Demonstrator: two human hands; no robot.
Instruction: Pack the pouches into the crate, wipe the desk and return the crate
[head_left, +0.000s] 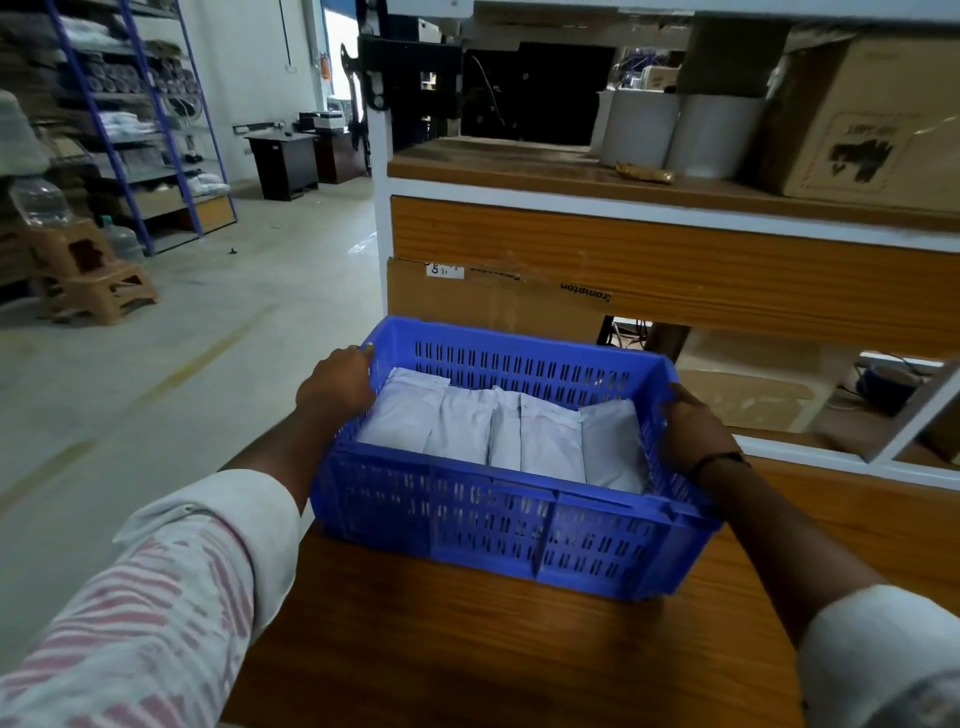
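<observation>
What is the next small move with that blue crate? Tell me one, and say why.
Probably lift the crate straight up off the desk, keeping it level. The left hand and the right hand grip its two short ends, the white pouches lie packed in a row inside, and it covers part of the desk that is to be wiped.

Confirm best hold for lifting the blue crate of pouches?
The crate by its top rim at both short ends, coming in from left and right, where the left grip and right grip sit now. The rim's lip gives fingers purchase; it is wide and full of pouches, so end holds should keep it level.
</observation>
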